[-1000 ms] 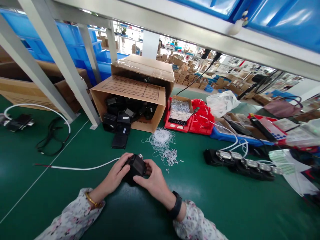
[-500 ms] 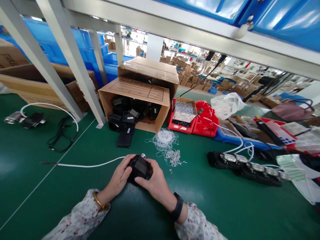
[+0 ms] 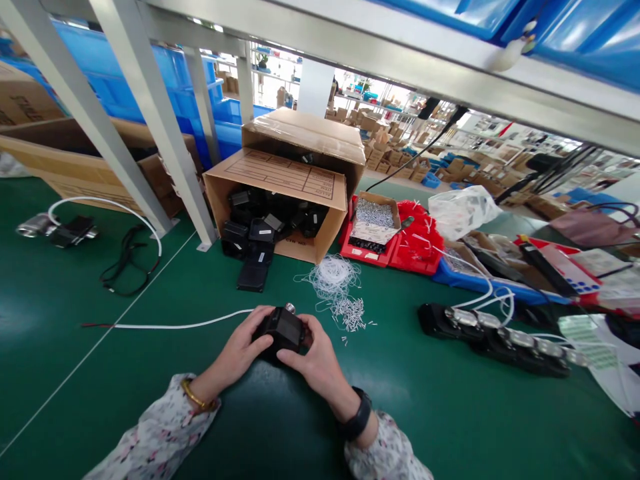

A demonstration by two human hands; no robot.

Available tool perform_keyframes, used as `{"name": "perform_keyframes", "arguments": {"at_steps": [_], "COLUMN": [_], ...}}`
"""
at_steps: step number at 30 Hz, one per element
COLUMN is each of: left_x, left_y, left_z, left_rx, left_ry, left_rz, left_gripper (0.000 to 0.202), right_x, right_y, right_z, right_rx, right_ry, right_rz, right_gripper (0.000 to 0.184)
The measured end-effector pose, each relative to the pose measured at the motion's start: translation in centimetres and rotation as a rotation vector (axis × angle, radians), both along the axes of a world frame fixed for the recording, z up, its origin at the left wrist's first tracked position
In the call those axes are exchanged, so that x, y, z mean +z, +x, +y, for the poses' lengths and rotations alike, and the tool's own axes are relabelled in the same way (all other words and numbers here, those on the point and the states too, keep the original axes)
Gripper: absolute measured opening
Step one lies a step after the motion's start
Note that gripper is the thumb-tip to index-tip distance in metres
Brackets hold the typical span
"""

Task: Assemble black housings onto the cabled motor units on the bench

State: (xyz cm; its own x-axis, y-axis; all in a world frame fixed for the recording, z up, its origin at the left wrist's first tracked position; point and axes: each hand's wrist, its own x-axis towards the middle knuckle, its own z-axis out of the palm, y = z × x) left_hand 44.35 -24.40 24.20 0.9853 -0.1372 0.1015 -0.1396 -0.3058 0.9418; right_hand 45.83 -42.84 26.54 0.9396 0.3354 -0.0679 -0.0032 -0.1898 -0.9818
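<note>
A black box-shaped housing [image 3: 283, 328] with a small metal fitting at its top is held just over or on the green bench; I cannot tell which. My left hand [image 3: 246, 343] grips its left side, thumb across the front. Around its right side is my right hand [image 3: 319, 357], closed on it with the thumb at the lower front. A white cable [image 3: 185, 327] runs left from behind my left hand and ends in thin red and dark wires. Beyond the housing lie a tangle of thin white cord [image 3: 334, 277] and a pile of small screw-like pieces [image 3: 349, 313].
An open carton [image 3: 320, 250] of black housings stands behind. Red bins [image 3: 415, 265] and a blue tray [image 3: 515, 291] line the back right. Several black units with metal fittings [image 3: 500, 339] lie at right. Metal posts [image 3: 193, 217] rise at left; another unit [image 3: 75, 232] lies beyond.
Both hands keep hold of the housing, which looks slightly turned. My left thumb has moved up along its front. The whole view has shifted a little.
</note>
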Motion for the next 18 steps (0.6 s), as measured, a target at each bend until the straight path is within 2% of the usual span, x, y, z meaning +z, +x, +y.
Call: {"name": "perform_keyframes", "arguments": {"at_steps": [2,4,6,8,10,13,15,18], "left_x": [0.0,0.0,0.1,0.3,0.4,0.3,0.1,-0.1], "left_y": [-0.8,-1.7,-2.3,-2.5,-2.5,-2.7,-2.8,-2.2], "left_z": [-0.1,-0.4,-1.1,-2.3,-3.7,-5.6,-6.5,-8.1], "left_rx": [0.038,0.088,0.081,0.017,-0.030,-0.054,-0.092,-0.151], "left_ry": [0.057,0.109,0.118,0.117,0.151,0.193,0.201,0.217], "left_rz": [-0.020,-0.004,0.074,0.155,0.186,0.135,0.076,0.008], "left_gripper": [0.046,0.051,0.060,0.061,0.054,0.054,0.057,0.057], "right_x": [0.1,0.1,0.0,-0.1,-0.2,-0.6,-1.1,-2.2], "right_y": [0.0,0.0,0.1,0.0,-0.4,-1.3,-1.4,-0.3], "right_z": [-0.6,-1.6,-2.9,-4.4,-6.0,-9.0,-11.5,-15.3], "right_rx": [0.026,0.062,0.167,0.322,0.443,0.522,0.427,0.033], "right_ry": [-0.049,-0.146,-0.267,-0.375,-0.451,-0.519,-0.549,-0.595], "right_rz": [-0.070,-0.258,-0.522,-0.735,-0.836,-0.867,-0.831,-0.644], "right_gripper": [0.052,0.050,0.047,0.046,0.045,0.044,0.043,0.035]}}
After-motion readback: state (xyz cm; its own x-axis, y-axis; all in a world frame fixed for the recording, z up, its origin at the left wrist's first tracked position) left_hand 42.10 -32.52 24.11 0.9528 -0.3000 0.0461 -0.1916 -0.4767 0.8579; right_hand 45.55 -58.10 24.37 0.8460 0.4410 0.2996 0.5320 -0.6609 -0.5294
